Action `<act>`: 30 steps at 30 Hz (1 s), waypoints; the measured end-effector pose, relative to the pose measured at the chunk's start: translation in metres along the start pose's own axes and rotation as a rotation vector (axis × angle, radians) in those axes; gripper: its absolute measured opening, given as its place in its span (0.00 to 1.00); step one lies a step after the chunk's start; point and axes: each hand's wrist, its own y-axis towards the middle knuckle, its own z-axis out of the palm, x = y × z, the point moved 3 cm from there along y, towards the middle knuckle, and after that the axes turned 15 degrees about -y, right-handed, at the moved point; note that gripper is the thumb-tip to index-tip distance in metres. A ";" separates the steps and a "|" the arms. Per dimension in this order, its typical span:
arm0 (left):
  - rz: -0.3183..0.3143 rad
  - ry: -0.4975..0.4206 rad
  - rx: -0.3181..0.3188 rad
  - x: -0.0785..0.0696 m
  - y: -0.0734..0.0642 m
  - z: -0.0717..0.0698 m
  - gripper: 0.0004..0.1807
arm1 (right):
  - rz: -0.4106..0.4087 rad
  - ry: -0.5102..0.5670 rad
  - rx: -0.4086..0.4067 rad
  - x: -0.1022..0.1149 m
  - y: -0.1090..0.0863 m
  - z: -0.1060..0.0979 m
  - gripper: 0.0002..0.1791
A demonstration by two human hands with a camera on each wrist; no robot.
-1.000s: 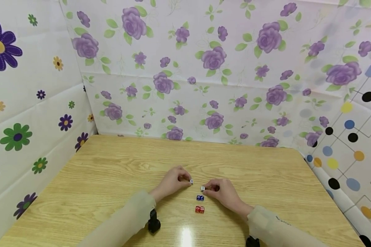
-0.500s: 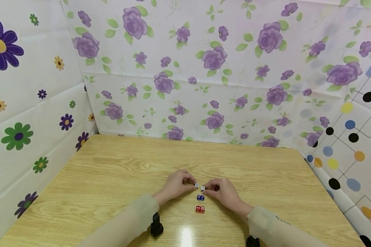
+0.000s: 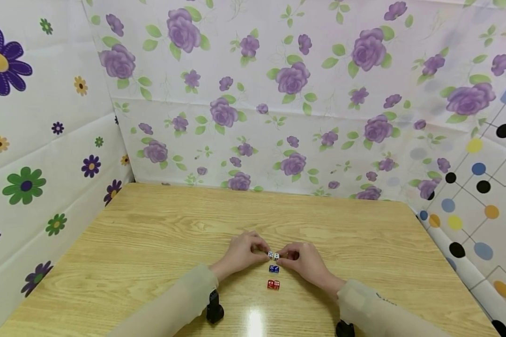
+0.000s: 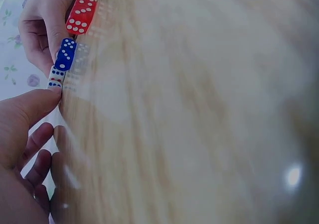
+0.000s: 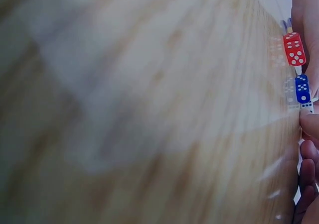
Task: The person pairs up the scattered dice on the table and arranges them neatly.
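Observation:
Two white dice sit side by side on the wooden table, touching or almost touching. My left hand (image 3: 245,250) pinches the left white die (image 3: 271,255) between thumb and fingertips. From the other side, my right hand (image 3: 304,262) pinches the right white die (image 3: 276,256). Just nearer to me lies a pair of blue dice (image 3: 274,269), set side by side. Nearer still is a pair of red dice (image 3: 273,284), also together. In the left wrist view the red dice (image 4: 81,15), blue dice (image 4: 65,55) and white dice (image 4: 56,77) line up in depth.
The wood-grain table (image 3: 173,220) reaches back to a flowered cloth wall (image 3: 253,131). Patterned cloth also hangs at the left and right sides. A black wrist camera (image 3: 214,309) is strapped below the left sleeve.
My left hand has moved right and slightly nearer, bringing its white die up against the other white die. The right hand has stayed in place, as have the blue and red dice.

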 end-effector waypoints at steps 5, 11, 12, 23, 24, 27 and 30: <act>0.001 -0.005 0.002 -0.003 0.000 0.000 0.06 | -0.002 0.011 0.009 0.001 0.000 -0.001 0.05; -0.001 0.001 -0.002 -0.003 -0.001 0.000 0.06 | 0.004 0.015 0.022 0.000 0.000 -0.001 0.05; -0.004 0.000 -0.001 -0.003 -0.001 0.000 0.06 | 0.005 0.014 0.025 0.000 0.000 0.000 0.05; -0.010 -0.006 0.002 -0.003 -0.002 0.001 0.05 | 0.014 0.020 0.048 -0.001 0.000 0.000 0.06; -0.010 -0.008 0.001 -0.004 -0.003 0.001 0.05 | 0.014 0.020 0.048 -0.001 0.000 0.000 0.06; -0.007 -0.008 -0.005 -0.004 -0.003 0.000 0.06 | 0.013 0.018 0.048 -0.002 0.000 0.000 0.06; -0.008 -0.007 -0.010 -0.004 -0.003 0.001 0.06 | 0.014 0.020 0.050 -0.002 0.000 -0.001 0.05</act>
